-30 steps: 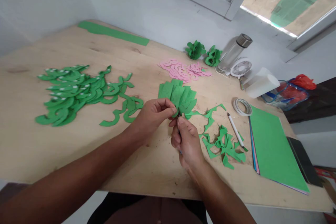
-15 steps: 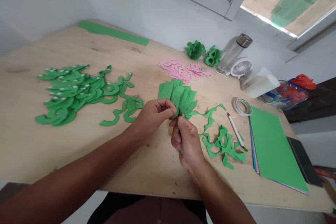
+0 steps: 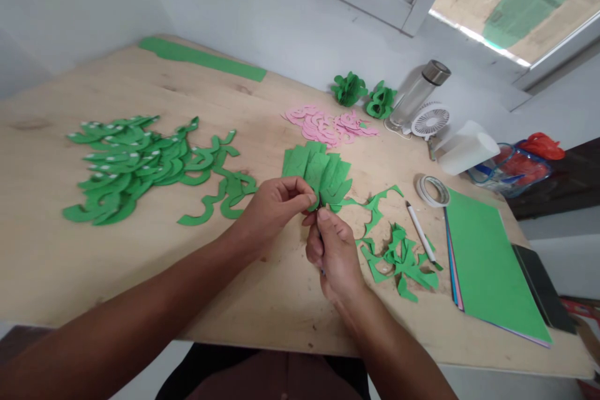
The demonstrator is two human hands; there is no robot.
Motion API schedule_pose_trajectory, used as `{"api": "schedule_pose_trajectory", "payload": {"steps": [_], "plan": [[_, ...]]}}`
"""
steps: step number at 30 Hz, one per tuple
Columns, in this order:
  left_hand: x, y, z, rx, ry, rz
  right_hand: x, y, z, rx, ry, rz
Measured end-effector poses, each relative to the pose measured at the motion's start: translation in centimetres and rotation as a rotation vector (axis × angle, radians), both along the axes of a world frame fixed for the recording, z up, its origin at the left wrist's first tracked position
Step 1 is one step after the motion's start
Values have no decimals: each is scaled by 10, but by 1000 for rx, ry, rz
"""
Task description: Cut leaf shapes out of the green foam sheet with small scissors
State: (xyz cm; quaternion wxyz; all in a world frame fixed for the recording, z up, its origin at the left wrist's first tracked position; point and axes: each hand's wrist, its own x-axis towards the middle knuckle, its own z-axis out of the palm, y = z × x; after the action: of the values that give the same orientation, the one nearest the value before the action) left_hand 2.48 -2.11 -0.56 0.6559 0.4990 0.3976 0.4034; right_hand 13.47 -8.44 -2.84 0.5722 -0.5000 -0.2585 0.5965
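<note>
Over the middle of the wooden table, my left hand (image 3: 280, 200) is closed, pinching a small green paper piece (image 3: 313, 203) between thumb and fingers. My right hand (image 3: 334, 244) is wrapped round a slim dark tool (image 3: 319, 234), mostly hidden in the fist; a bluish end peeks out below it, and its tip meets the paper by my left fingertips. Just beyond both hands lie overlapping green paper pieces (image 3: 323, 169). Green paper scraps (image 3: 398, 256) are scattered to the right of my right hand.
On the left spreads a pile of curved green cutouts (image 3: 140, 162). Pink cutouts (image 3: 328, 125) lie farther back, near two green paper balls (image 3: 349, 89). A bottle (image 3: 419, 94), small fan (image 3: 430, 119), tape roll (image 3: 432, 190), white pen (image 3: 420, 234) and green sheets (image 3: 492, 262) occupy the right.
Both hands stay almost where they were, with only a slight shift at the fingertips. Nothing else has visibly moved.
</note>
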Motion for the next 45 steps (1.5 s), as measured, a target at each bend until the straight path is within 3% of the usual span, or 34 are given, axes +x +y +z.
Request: {"api": "schedule_pose_trajectory", "payload": {"steps": [8, 12, 16, 19, 23, 25, 29, 33, 37, 45], "plan": [[0, 0, -2, -24, -56, 25, -1, -1, 0, 7, 14, 0], [-1, 3, -1, 24, 25, 66, 2, 0, 4, 14, 37, 6], [-3, 5, 2, 121, 115, 129, 13, 5, 7, 48, 27, -92], [-5, 7, 2, 257, 281, 71, 23, 10, 8, 104, 11, -224], [-7, 9, -3, 468, 607, -172, 33, 15, 9, 148, 21, -320], [-6, 9, -8, 556, 728, -229, 36, 17, 8, 153, 45, -343], [-1, 9, -25, 836, 919, -183, 38, 19, 7, 159, 77, -367], [5, 9, -36, 1123, 1110, -237, 39, 19, 6, 169, 91, -381], [9, 9, -38, 1234, 1214, -236, 39, 19, 5, 182, 124, -376], [15, 14, -55, 1396, 1152, -104, 36, 18, 6, 173, 147, -370]]}}
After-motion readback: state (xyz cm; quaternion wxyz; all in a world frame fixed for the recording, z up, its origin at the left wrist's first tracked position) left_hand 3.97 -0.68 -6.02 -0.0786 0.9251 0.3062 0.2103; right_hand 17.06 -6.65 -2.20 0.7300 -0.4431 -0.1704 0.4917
